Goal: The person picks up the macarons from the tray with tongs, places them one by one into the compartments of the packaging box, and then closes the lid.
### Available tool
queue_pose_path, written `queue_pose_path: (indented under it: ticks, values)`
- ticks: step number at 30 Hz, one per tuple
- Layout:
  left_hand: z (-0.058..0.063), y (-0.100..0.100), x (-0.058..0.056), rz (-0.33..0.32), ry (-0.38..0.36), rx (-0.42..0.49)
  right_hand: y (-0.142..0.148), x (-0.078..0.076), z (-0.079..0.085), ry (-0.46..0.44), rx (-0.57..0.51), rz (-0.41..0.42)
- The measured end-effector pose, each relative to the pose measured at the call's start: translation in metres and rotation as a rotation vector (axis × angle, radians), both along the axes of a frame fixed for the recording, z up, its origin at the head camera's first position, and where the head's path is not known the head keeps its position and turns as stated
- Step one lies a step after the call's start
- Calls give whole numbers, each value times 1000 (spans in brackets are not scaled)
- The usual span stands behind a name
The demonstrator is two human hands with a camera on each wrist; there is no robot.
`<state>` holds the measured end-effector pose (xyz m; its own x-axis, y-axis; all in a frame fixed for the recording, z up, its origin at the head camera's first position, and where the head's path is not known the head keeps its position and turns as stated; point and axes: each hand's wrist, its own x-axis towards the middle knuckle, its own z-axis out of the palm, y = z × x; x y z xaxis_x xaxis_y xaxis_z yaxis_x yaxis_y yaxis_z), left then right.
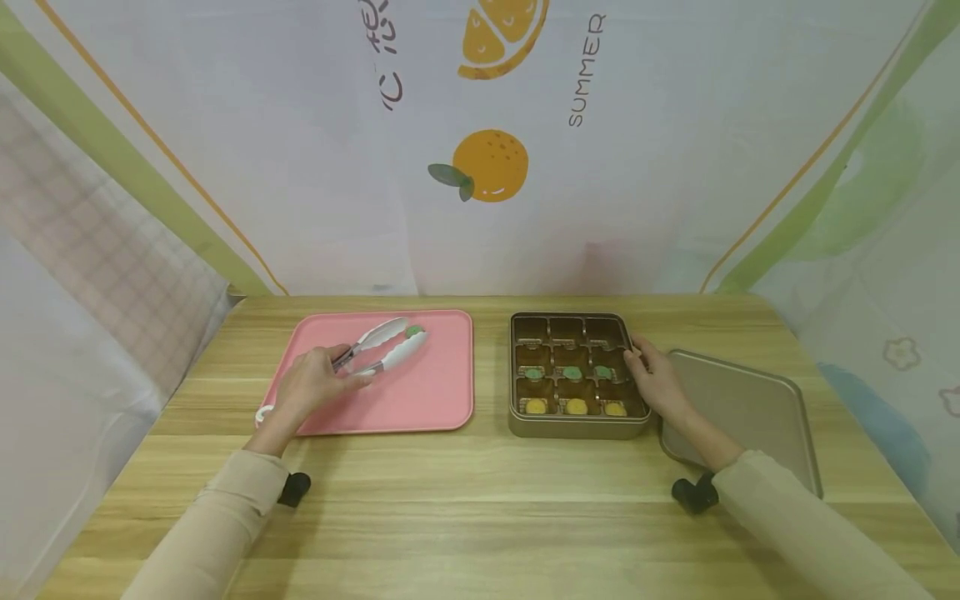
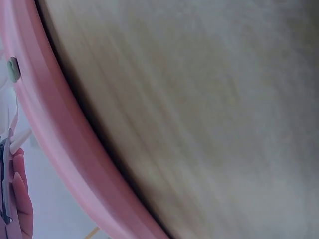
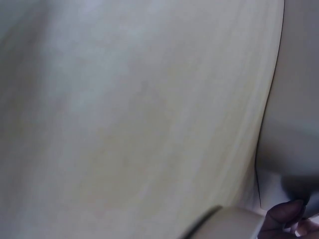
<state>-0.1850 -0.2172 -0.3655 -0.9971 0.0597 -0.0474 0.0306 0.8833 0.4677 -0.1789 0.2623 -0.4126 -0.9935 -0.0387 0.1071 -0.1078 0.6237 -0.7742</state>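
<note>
My left hand (image 1: 311,383) grips a pair of kitchen tongs (image 1: 386,342) with pale scalloped tips, over a pink tray (image 1: 442,400). The tong tips stand apart, on either side of a small green cookie-like disc (image 1: 415,332) lying on the tray; whether they touch it I cannot tell. My right hand (image 1: 660,383) holds the right rim of a square metal tin (image 1: 581,427), thumb at the edge. Inside the tin is a brown divided insert (image 1: 567,329). Its front row holds yellow round pieces (image 1: 576,407), its middle row green ones (image 1: 572,373); the back row is bare.
The tin's flat lid (image 1: 742,408) lies to the right, partly under my right forearm. Two black fittings (image 1: 696,493) sit on the wooden table (image 1: 480,517) near the sleeves. A printed cloth (image 1: 337,208) hangs behind the table.
</note>
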Motion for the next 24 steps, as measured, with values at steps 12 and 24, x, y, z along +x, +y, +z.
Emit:
queue_pose_path:
  ticks: [12,24]
  values:
    - [-3,0,-6,13,-13,-33,0,1,1,-11,-2,13]
    - [-3,2,-11,25,-21,-60,1,-1,-3,37,16,5]
